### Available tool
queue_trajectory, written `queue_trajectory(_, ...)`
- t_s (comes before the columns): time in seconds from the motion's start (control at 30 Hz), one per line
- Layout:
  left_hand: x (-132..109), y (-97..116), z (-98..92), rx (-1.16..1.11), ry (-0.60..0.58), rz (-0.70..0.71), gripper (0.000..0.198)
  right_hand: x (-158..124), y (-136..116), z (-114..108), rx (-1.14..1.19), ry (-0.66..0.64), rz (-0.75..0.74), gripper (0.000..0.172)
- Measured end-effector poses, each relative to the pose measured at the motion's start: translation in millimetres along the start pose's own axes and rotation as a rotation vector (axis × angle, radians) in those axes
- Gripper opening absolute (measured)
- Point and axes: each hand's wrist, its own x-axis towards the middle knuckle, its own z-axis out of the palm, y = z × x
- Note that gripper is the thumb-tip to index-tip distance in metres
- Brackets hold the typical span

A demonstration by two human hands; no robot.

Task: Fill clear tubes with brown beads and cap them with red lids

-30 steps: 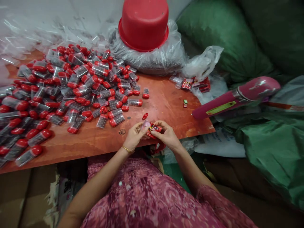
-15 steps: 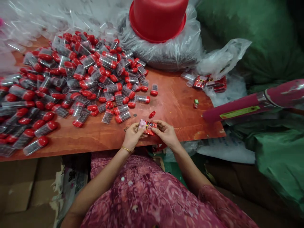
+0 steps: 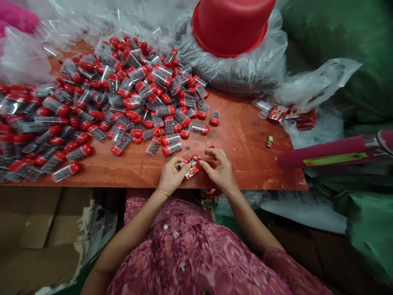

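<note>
My left hand [image 3: 172, 173] is closed on a small, shiny red printed packet [image 3: 193, 166], pinching its left side just over the table's front edge. The packet is tilted, its right end higher. My right hand [image 3: 220, 170] is at the packet's right, thumb and fingers apart; its thumb tip is close to the packet's edge, and I cannot tell whether they touch. A red cap [image 3: 211, 146] shows partly behind the right fingers. To the left of my hands lie clear tubes with red caps [image 3: 172, 148], several of them holding dark beads.
A large heap of red-capped tubes [image 3: 123, 94] covers the table's left. Behind stands a red tub [image 3: 230, 28] on a clear plastic bag [image 3: 245, 73]. On the right are red packets [image 3: 278, 113], a tiny green-and-red piece [image 3: 269, 141] and a slanting pink pole [image 3: 325, 152].
My right fingers have come off the packet and spread apart. The packet has turned from level to tilted in my left hand. The view has shifted left, so the table appears farther right.
</note>
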Motion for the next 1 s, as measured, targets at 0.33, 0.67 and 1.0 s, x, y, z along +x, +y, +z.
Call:
queue_trajectory(0.33, -13, -10, -9.6, 0.095, 0.164, 0.114, 0.023, -7, -20, 27, -0.612, -0.137, -0.386, 0.016)
queue_trajectory(0.67, -29, -1, -31.6, 0.442, 0.249, 0.185, 0.016, -2, -22, 60, -0.720, -0.089, -0.402, 0.012)
queue_trajectory(1.0, -32, -4, -45.1, 0.442, 0.306, 0.240, 0.015, 14, -28, 80, -0.480, -0.099, -0.105, 0.013)
